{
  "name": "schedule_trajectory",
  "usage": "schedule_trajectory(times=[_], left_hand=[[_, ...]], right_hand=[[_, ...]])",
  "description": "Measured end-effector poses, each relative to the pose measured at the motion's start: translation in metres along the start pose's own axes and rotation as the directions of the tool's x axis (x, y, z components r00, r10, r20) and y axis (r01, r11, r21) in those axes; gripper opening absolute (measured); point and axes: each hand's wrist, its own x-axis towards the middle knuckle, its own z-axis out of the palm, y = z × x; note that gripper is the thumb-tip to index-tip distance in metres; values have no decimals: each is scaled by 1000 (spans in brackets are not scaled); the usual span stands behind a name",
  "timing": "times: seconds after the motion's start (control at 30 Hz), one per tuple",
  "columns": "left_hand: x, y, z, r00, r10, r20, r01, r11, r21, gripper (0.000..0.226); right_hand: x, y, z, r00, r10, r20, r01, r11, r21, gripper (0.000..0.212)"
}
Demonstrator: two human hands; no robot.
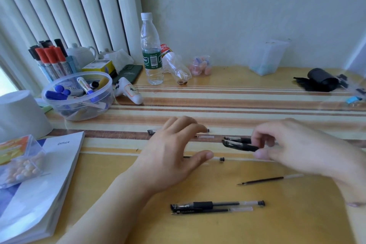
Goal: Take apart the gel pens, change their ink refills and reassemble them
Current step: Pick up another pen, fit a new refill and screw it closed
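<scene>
The right hand (293, 142) pinches two black pen caps (240, 143) above the striped yellow table (257, 95), while the left hand (174, 150) hovers with loosely spread fingers over a clear-barrelled gel pen (152, 131), bare tabletop lying between them.

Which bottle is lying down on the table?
The crushed clear bottle with the red label lies on its side. The water bottle with the green label and white cap, just left of it, stands upright.

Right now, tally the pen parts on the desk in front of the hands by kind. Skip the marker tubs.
Capped gel pens lying on the desk: 1
Loose ink refills in plain view: 2
Black pen caps pinched in the right hand: 2
Total: 5
More clear barrel pieces lie partly under the left hand; too hidden to count.
</scene>
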Motion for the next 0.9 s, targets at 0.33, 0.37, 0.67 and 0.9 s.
schedule_trajectory(times=[0.33,0.37,0.67,0.9], left_hand=[[31,40,30,997,68,40,-75,973,220,3],[30,37,28,997,54,49,-63,978,200,9],[28,8,13,995,100,-19,-101,994,-39,33],[26,-1,15,992,-56,-115,29,974,-223,36]], right_hand=[[7,-17,9,972,-213,-98,231,942,242,19],[8,-18,10,970,-220,-99,237,948,215,20],[11,-23,21,960,-218,-175,257,935,244,34],[9,-40,28,826,-249,-505,369,917,151,14]])
